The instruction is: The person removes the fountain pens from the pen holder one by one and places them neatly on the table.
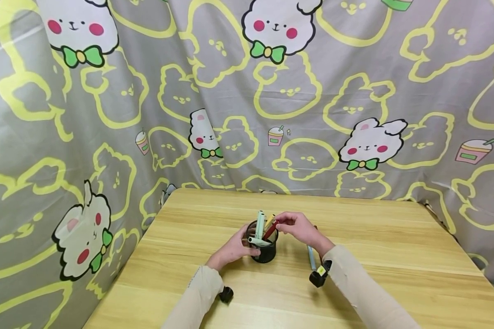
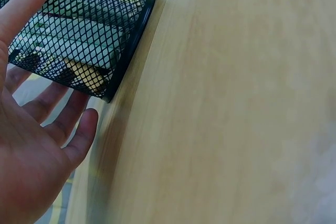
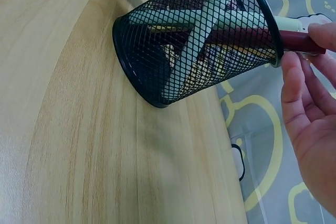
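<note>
A black mesh pen holder (image 1: 265, 254) stands upright on the wooden table. My left hand (image 1: 235, 246) holds it from the left, thumb across the front and fingers around the far side; in the left wrist view the mesh (image 2: 79, 30) lies between thumb and fingers. Over the rim, my right hand (image 1: 298, 227) pinches the top end of a dark red pen (image 3: 300, 41), whose lower part is inside the holder. Pale green pens (image 1: 259, 225) and a yellow one (image 1: 269, 221) lean in the same holder, one green pen lying slanted across the rim.
A light blue pen (image 1: 311, 258) lies on the table (image 1: 374, 237) under the right forearm, beside another dark, thin item partly hidden by the wrist. Black wrist cameras (image 1: 226, 294) hang from both sleeves. A grey patterned curtain (image 1: 304, 109) borders the table's back and left.
</note>
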{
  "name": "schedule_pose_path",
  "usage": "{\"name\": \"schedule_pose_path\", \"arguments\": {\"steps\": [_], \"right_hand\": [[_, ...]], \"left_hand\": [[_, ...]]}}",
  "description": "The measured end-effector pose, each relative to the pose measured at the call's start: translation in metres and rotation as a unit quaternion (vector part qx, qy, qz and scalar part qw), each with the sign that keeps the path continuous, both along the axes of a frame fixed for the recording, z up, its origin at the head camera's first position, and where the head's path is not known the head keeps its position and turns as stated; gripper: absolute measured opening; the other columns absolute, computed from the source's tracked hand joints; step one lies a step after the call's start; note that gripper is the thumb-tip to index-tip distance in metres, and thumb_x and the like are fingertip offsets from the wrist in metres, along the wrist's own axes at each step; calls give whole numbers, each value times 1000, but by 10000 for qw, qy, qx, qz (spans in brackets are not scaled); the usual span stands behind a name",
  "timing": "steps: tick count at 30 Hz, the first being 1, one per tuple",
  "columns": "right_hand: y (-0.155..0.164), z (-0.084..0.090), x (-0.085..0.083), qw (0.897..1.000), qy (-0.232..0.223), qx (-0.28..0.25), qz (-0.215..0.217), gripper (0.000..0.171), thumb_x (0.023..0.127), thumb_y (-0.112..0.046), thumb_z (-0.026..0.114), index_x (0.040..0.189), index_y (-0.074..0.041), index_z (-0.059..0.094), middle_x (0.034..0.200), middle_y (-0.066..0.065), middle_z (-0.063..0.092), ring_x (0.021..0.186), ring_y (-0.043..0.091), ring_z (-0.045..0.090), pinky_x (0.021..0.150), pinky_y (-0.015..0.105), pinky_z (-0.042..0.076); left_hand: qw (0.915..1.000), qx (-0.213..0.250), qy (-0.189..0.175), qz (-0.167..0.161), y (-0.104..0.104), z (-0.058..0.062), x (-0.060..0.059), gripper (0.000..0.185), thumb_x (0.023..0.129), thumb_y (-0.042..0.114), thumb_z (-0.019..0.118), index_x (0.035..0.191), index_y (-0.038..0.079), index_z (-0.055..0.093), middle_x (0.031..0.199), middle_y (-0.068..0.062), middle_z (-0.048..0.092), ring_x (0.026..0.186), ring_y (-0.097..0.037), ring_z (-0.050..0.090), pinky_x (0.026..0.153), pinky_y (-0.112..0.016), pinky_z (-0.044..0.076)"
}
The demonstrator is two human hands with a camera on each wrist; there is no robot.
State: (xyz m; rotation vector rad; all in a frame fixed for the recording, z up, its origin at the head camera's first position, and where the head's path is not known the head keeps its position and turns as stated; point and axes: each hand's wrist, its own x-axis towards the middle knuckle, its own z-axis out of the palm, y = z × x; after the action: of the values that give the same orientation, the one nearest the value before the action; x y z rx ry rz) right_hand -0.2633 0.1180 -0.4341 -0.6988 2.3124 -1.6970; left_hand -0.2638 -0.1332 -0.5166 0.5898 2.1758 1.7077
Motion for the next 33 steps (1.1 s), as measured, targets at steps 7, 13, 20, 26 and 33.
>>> {"name": "schedule_pose_path", "arguments": {"steps": [7, 13, 20, 26, 33], "right_hand": [[0, 0, 0, 10000, 28, 5, -70, 26, 92, -9, 62, 112, 7, 64, 96, 21, 65, 76, 15, 60, 67, 29, 51], [0, 2, 1, 9999, 107, -48, -123, 24, 92, -4, 60, 110, 10, 63, 96, 24, 65, 77, 20, 61, 65, 27, 50], [-1, 2, 1, 9996, 134, -209, -115, 23, 92, 1, 57, 111, 12, 61, 96, 27, 64, 73, 12, 59, 65, 25, 49], [1, 1, 0, 9989, 205, -386, -171, 19, 91, 0, 59, 106, 12, 63, 90, 27, 63, 71, 11, 59, 65, 26, 50], [4, -6, -6, 9985, 253, -409, -268, 18, 90, 0, 62, 103, 11, 64, 90, 23, 65, 76, 34, 61, 65, 27, 51]], "left_hand": [[9999, 110, -50, -47, 0, 0, 0, 80, 79, 6, 76, 145, 13, 30, 136, -12, 45, 110, -26, 53, 88, -35, 46], [10000, 19, -5, -19, 0, 0, 0, 79, 79, 11, 77, 145, 15, 32, 135, -10, 46, 111, -25, 53, 89, -35, 46], [9995, -9, 315, -95, -2, -2, 0, 81, 78, 19, 78, 145, 14, 32, 133, -11, 47, 110, -25, 53, 88, -36, 46], [10000, 6, 15, 5, 0, 4, 3, 81, 79, 13, 78, 145, 15, 31, 134, -11, 46, 112, -26, 52, 90, -37, 46], [9999, 87, -87, -36, 2, 28, 15, 78, 79, 4, 75, 143, 9, 33, 133, -17, 46, 111, -28, 52, 89, -35, 46]]}}
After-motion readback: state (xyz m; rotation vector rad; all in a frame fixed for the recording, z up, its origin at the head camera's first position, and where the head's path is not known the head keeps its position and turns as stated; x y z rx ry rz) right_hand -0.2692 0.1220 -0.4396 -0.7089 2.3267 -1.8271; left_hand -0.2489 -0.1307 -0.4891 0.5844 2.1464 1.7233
